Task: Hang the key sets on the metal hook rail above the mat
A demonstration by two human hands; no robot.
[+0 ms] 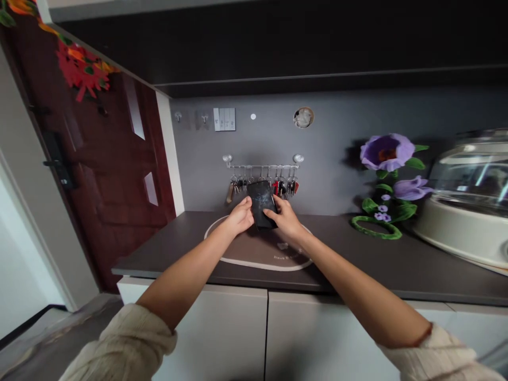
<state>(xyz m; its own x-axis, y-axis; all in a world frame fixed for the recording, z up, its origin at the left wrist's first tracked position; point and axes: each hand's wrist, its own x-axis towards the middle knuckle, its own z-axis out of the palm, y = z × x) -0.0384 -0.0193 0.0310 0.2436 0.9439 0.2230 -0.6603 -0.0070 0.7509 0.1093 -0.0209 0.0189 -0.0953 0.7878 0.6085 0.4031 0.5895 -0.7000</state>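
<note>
Between my two hands a black smartphone (pixel 262 203) is held upright, tilted a little, with faint marks on its dark face. My left hand (pixel 241 216) grips its left edge, fingers closed around the side. On the other side my right hand (pixel 284 216) holds the right edge, its thumb lying across the lower part of the face. Under the hands lies a brown oval mat (pixel 250 246) with a pale rim. Behind the phone, several keys (pixel 292 186) hang from a clear wall rail (pixel 262 166); the phone hides some of them.
A dark counter (pixel 349 264) runs below a dark overhead shelf (pixel 278 42). Purple felt flowers (pixel 387 151) and a white appliance with a clear lid (pixel 456 217) stand on the right. At left is a dark red door (pixel 115 185). Switches (pixel 224 119) sit on the wall.
</note>
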